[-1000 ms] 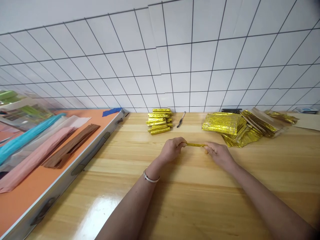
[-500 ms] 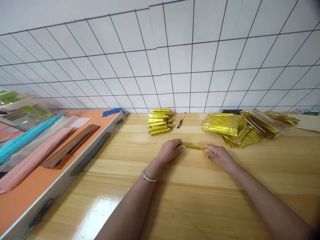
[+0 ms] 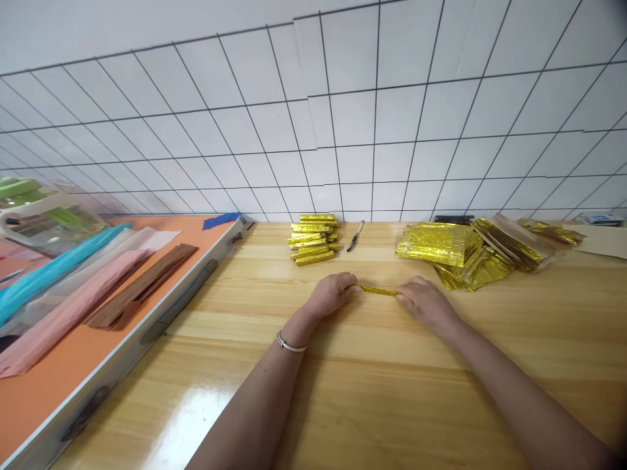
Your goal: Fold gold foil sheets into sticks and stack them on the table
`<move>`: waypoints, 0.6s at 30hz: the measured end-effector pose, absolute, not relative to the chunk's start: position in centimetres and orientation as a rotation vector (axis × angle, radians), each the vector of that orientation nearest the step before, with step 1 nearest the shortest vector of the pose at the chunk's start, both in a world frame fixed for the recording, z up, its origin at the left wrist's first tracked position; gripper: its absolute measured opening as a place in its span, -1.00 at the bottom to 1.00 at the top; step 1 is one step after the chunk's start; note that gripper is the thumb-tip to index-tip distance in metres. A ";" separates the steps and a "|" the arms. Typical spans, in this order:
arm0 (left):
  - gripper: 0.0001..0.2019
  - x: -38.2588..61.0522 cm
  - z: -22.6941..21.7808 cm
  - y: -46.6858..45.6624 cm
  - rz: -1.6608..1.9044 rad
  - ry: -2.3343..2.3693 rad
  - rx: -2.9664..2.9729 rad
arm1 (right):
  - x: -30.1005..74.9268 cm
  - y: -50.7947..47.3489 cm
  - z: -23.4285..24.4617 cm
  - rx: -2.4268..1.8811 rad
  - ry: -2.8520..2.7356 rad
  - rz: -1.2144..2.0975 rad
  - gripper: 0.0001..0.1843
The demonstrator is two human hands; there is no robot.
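A narrow strip of gold foil paper (image 3: 379, 291) is stretched between my two hands, just over the wooden table (image 3: 362, 391). My left hand (image 3: 334, 294) pinches its left end, with a bracelet on that wrist. At the other end, my right hand (image 3: 426, 302) is closed on the strip; the fingers cover that tip. Beyond my left hand lies a small stack of folded gold foil strips (image 3: 313, 239). Flat gold foil sheets (image 3: 431, 244) lie in a pile past my right hand.
A pen (image 3: 355, 236) rests between the two gold piles. On the left, an orange-topped board (image 3: 161, 287) carries brown crepe paper (image 3: 142, 287), pink crepe paper (image 3: 78, 300) and a blue roll (image 3: 63, 264). A tiled wall (image 3: 343, 117) closes off the back.
My right hand has shifted slightly left along the strip, so a little less of the gold foil shows between my hands. My left hand stays almost in place.
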State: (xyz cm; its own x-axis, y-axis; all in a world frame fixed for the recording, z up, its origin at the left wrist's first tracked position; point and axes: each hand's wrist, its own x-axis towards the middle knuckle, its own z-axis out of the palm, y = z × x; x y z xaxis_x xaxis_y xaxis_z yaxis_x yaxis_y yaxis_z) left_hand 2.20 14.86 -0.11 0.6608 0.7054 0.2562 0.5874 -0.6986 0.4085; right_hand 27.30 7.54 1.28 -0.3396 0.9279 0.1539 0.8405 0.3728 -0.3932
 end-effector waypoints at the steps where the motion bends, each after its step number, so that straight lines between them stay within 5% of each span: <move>1: -0.77 2.5 -0.1 14.6 0.575 1.011 2.596 | 26.9 7.5 1.4 -1.537 -2.312 0.313 -0.73; 18: -0.75 3.9 0.8 13.5 0.592 0.944 2.669 | 26.5 7.2 1.7 -1.559 -2.323 0.308 -0.69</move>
State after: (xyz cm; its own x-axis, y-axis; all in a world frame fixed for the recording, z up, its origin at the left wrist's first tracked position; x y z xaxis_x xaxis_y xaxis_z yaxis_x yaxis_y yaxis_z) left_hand 3.90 13.54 0.76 0.7074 0.6439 0.2916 0.5428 -0.7591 0.3594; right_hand 26.47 7.21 1.65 -0.3496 0.9253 0.1468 0.8550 0.3792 -0.3539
